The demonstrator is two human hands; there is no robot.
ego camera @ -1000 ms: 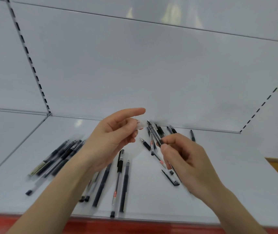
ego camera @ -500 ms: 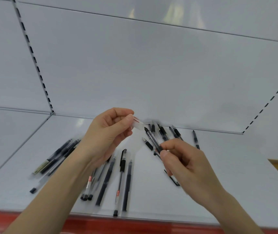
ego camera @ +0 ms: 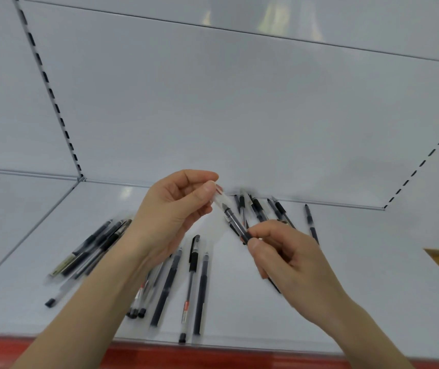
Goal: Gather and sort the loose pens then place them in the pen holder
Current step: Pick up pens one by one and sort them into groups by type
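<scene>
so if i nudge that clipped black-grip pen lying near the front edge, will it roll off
Probably not far. The black-grip pen looks slim and round, so it could roll, but its clip would likely stop it. It lies pointing at the shelf front edge, so a sideways nudge rolls it along the edge. It looks light and stiff.

Black-barrelled pen (ego camera: 235, 222) held above the shelf (ego camera: 359, 262), tilted, tip up-left and entering a clear cap (ego camera: 219, 199). Loose pens lie flat on the white shelf in three groups: a dark bundle at left (ego camera: 90, 249), roughly parallel pens at centre front (ego camera: 183, 283), some with clear barrels, and a fanned cluster at the back wall (ego camera: 266, 209). Pen holder not seen.
</scene>
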